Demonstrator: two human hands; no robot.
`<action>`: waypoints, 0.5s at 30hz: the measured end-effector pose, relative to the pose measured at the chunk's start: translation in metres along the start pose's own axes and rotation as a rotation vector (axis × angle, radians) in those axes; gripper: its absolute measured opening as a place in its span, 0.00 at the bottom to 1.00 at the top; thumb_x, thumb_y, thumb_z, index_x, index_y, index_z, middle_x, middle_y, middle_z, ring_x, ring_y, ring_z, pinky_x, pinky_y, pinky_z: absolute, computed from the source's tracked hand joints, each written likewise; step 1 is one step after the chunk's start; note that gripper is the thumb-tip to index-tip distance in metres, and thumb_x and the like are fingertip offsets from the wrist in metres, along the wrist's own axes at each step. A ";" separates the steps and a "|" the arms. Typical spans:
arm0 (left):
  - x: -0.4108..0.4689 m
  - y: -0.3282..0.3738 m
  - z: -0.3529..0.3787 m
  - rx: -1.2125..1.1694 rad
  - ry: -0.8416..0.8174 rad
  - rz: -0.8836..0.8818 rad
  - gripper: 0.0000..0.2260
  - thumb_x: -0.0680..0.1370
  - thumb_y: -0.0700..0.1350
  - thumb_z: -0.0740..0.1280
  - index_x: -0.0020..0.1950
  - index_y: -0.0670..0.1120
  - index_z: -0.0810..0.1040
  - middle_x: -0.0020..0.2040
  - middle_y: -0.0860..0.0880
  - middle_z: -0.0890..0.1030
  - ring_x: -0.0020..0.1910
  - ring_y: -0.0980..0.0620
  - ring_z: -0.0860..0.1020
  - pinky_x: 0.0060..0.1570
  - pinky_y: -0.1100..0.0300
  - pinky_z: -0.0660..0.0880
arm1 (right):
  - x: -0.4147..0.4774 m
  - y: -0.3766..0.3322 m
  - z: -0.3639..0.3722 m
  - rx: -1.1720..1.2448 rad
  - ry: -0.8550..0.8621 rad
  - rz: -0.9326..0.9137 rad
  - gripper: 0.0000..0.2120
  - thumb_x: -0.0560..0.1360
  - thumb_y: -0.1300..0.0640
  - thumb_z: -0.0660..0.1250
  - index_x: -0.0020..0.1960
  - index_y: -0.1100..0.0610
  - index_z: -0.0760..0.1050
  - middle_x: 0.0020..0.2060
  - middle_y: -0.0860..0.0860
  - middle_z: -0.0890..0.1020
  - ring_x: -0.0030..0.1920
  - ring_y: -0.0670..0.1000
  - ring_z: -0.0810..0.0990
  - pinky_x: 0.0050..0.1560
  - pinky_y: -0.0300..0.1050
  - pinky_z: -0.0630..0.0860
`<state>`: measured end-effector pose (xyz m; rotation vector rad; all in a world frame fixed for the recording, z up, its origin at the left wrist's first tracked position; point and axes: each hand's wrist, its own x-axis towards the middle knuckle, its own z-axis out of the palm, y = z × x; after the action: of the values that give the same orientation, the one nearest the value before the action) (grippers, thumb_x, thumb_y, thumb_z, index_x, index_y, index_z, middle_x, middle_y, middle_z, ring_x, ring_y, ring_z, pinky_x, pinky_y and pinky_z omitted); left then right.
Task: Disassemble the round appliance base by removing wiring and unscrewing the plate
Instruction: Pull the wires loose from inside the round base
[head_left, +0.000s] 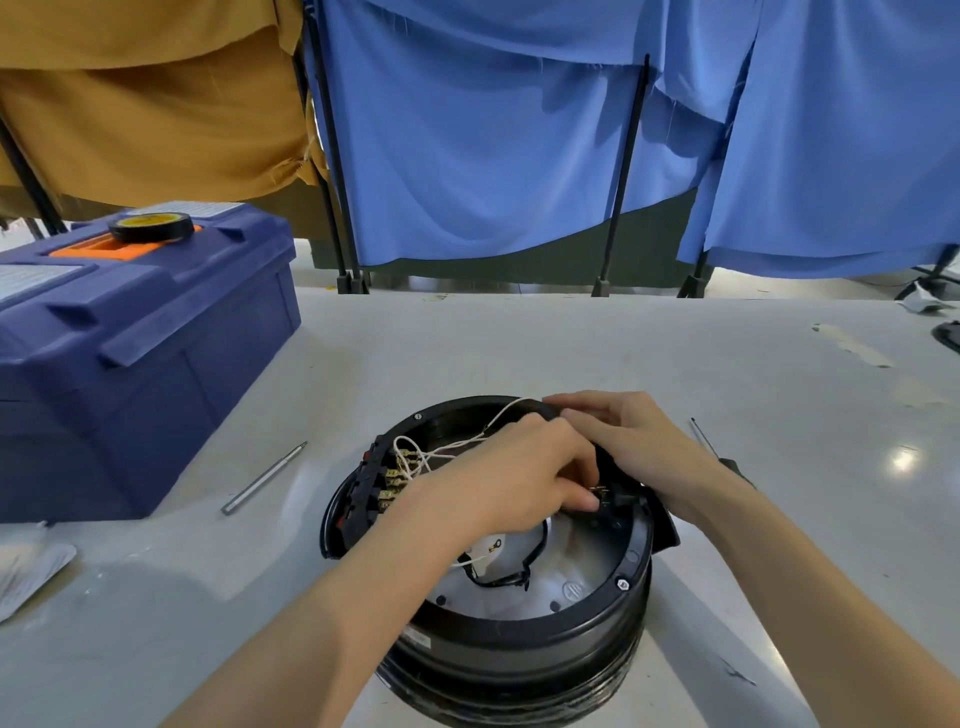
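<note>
Round base (519, 649): near middle of the table (467, 353), under both hands.
Left hand (509, 478): reaches inside, fingers pinch a small black plug (618, 501).
Right hand (628, 441): fingers curl over the far right rim.

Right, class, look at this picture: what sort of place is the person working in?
Probably a makeshift repair or teardown workbench: a blue toolbox with a tape roll on top, an opened round appliance base with loose wiring on the table, and cloth screens behind.
</note>
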<state>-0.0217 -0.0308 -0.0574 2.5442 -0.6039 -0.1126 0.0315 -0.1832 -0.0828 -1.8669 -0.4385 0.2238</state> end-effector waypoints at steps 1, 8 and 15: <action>0.001 0.000 0.002 -0.029 -0.013 -0.015 0.03 0.76 0.44 0.69 0.48 0.46 0.82 0.41 0.46 0.84 0.43 0.51 0.81 0.51 0.54 0.77 | -0.001 0.001 0.000 0.030 -0.020 0.012 0.12 0.80 0.59 0.63 0.61 0.52 0.79 0.50 0.47 0.86 0.50 0.44 0.84 0.48 0.36 0.79; 0.003 0.002 0.010 -0.025 -0.079 -0.054 0.13 0.79 0.38 0.62 0.35 0.43 0.75 0.35 0.44 0.83 0.30 0.55 0.76 0.41 0.58 0.76 | 0.003 -0.001 0.005 0.034 -0.044 0.050 0.12 0.78 0.64 0.64 0.57 0.51 0.78 0.47 0.49 0.86 0.46 0.51 0.85 0.46 0.44 0.82; 0.001 0.018 0.016 0.411 0.110 -0.045 0.07 0.77 0.43 0.61 0.49 0.44 0.78 0.33 0.49 0.64 0.37 0.43 0.66 0.36 0.55 0.58 | 0.004 0.003 0.009 0.009 -0.019 0.029 0.18 0.74 0.69 0.63 0.56 0.50 0.79 0.46 0.48 0.86 0.46 0.54 0.85 0.39 0.42 0.79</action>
<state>-0.0312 -0.0528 -0.0618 2.9361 -0.5742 0.1516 0.0325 -0.1750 -0.0884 -1.8646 -0.4230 0.2631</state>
